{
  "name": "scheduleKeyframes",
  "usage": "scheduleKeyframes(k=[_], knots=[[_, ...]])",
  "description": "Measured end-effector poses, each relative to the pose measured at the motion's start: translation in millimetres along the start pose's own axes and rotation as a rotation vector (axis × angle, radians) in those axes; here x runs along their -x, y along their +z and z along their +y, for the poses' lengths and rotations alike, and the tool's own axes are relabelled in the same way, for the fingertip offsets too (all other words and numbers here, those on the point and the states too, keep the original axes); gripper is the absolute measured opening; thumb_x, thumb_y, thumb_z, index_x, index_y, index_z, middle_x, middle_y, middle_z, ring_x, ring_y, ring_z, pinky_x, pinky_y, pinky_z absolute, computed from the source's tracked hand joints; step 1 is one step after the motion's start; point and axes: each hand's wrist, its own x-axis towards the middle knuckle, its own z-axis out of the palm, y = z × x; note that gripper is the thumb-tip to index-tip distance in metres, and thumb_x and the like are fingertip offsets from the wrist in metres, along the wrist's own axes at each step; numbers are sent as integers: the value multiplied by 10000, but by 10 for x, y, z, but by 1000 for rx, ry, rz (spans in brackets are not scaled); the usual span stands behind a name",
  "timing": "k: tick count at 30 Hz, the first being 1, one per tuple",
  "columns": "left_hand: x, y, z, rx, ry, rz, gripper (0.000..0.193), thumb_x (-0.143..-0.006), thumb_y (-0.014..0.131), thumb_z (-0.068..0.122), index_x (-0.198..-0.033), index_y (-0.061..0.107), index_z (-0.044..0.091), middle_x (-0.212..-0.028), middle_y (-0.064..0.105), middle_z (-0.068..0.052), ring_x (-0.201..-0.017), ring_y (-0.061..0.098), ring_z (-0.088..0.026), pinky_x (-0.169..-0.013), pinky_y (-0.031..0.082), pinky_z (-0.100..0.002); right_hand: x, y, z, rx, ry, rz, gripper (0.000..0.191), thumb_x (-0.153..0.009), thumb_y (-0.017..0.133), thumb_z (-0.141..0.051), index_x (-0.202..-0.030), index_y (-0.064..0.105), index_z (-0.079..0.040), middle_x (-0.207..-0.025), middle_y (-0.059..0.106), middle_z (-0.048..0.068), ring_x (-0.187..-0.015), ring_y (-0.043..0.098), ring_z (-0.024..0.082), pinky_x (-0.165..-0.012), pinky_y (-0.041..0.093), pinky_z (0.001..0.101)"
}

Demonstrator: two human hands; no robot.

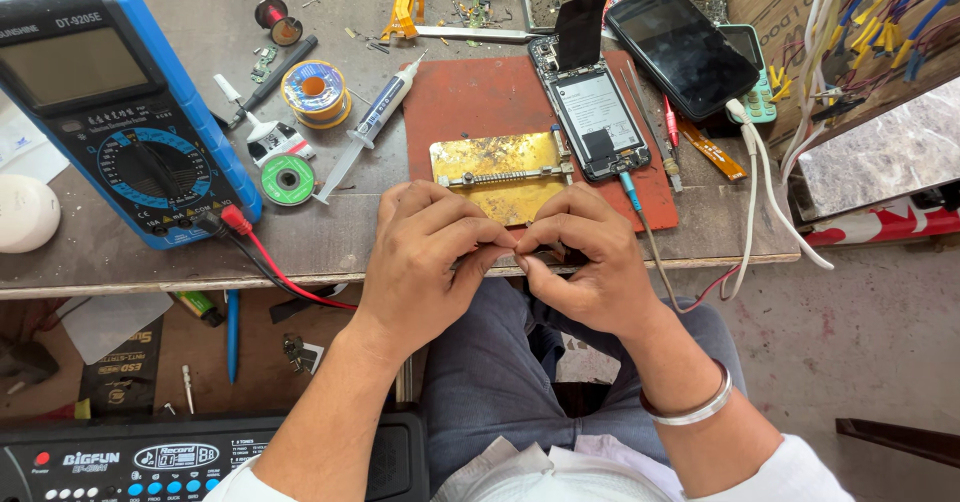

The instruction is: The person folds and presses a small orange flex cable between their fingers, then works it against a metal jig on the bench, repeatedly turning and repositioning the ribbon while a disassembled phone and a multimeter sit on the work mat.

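Cluttered and scuffed, the bench [330, 237] in front of me carries everything, from the big blue multimeter [120, 112] on my left down to small coils of solder wire [315, 92]. On the red mat [470, 102] lies the opened phone [590, 112] — back off, board and battery bare — and beside it a black phone [680, 47] still whole. Nearer me sits the brass board holder [495, 167], nothing clamped in it that I can make out. My left hand [425, 262] and right hand [585, 262] meet at the bench edge, fingertips pinched together on some tiny part [517, 253] — too small to name. I judge the strip-down done and the fine work still in hand; the syringe of flux [375, 117] lies untouched.
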Motion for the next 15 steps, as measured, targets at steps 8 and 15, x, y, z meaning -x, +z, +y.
scheduleKeyframes(k=[8, 15], knots=[[3, -19, -17, 52, 1, 1, 153, -841, 822, 153, -979, 758, 166, -905, 686, 26, -920, 627, -207, -945, 432, -414, 34, -66, 38, -55, 53, 21, 142, -826, 758, -12, -962, 753, -53, -945, 613, 22, -706, 527, 72, -607, 419, 235], [39, 12, -42, 109, -18, 47, 169, -864, 814, 90, -1010, 758, 152, -959, 713, -4, -929, 659, -220, -907, 476, -371, 80, -10, 80, -101, 122, 151, 58, -923, 756, -48, -972, 743, -21, -967, 587, 27, -725, 518, 50, -613, 405, 217]])
